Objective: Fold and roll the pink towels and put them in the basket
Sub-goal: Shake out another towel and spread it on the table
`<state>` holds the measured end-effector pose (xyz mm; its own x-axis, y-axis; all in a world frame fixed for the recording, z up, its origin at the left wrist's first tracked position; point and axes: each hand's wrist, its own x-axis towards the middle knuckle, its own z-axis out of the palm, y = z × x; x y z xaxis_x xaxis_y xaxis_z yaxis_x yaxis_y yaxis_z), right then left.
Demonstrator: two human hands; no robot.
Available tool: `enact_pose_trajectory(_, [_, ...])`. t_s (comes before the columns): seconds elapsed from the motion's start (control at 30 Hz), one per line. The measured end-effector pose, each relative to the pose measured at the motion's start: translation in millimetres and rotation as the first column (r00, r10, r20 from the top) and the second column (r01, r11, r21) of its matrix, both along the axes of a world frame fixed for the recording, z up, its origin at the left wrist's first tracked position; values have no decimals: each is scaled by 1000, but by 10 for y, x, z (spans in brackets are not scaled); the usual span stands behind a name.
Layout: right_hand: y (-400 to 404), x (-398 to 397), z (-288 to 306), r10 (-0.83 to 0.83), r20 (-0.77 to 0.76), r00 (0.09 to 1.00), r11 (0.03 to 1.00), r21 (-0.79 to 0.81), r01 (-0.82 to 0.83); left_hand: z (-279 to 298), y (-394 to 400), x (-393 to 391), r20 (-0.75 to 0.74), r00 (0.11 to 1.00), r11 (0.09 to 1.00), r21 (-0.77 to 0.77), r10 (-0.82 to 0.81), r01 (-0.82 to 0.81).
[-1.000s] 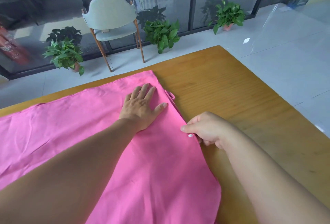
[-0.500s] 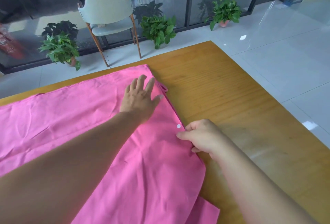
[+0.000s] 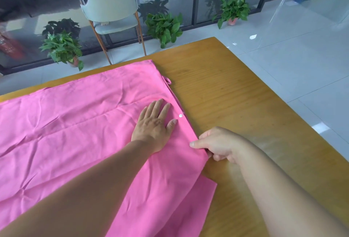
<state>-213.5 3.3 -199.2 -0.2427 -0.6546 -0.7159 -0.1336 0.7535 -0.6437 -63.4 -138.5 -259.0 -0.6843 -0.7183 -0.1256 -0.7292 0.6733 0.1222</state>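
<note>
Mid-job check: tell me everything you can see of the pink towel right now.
The pink towel is thin, smooth cloth, creased, spread flat over the wooden table and running out of view at left and bottom. Its right edge carries a small loop and a white snap. A lower layer shows at the near right corner. The left hand presses flat on it; the right hand pinches its right edge.

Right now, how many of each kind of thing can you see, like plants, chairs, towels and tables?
Green leafy potted plants: 3 (left, middle, right)
Pale grey chair with wooden legs: 1
Pink cloth towel: 1 spread out; more layers cannot be told
Brown wooden table: 1
Total: 6
</note>
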Motion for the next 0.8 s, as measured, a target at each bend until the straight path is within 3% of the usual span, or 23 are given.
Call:
enact_pose_trajectory(0.13, [240, 64, 90, 198, -27, 980, 977, 85, -196, 4, -9, -10, -14, 1000, 1000, -7, 4, -5])
enact_pose_trajectory(0.2, [363, 72, 113, 206, -36, 978, 977, 56, -204, 2, -11, -10, -22, 1000, 1000, -11, 8, -8])
enact_pose_trajectory(0.43, [828, 9, 139, 221, 164, 961, 975, -73, -211, -32, -30, 0, -71, 997, 999, -31, 6, -8])
enact_pose_trajectory(0.63, [938, -11, 108, 117, 355, 928, 964, -265, -20, -21, -4, -10, -74, 997, 999, -44, 20, -23])
enact_pose_trajectory(0.8, [929, -46, 40, 96, 477, 874, 967, -251, 30, -40, -11, -8, -59, 998, 998, -56, 26, -29])
